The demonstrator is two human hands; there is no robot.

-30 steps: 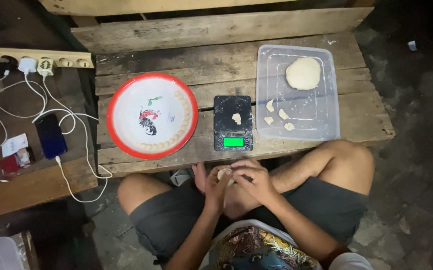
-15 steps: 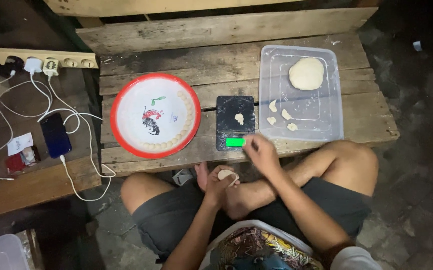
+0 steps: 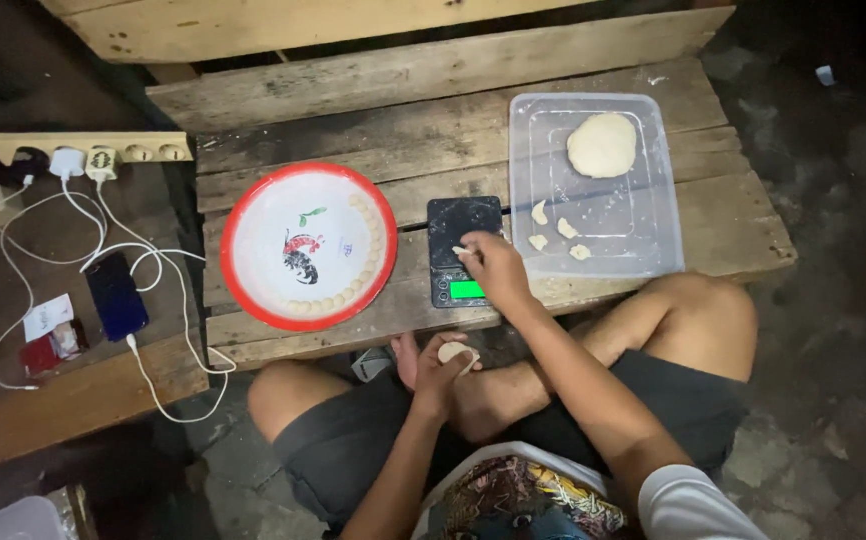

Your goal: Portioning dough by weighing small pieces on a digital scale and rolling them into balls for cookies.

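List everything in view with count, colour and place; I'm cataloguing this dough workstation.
Round tray: one, white with red rim, bench left; small dough balls line its edge.
Scale: one, black, bench centre.
Plastic tray: one, clear, bench right.
Dough disc: one, pale, in plastic tray.
Dough scraps: about four, pale, plastic tray front.
Power strip: one, beige, far left.
Phone: one, dark, left shelf.
Left hand: holds dough piece.
Right hand: over scale.

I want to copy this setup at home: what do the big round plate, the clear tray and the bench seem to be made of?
Round plate: glossy white with a red rim, probably enamelled metal or melamine. Clear tray: see-through plastic, boards visible beneath. Bench: rough, unfinished wooden planks with visible grain and gaps.
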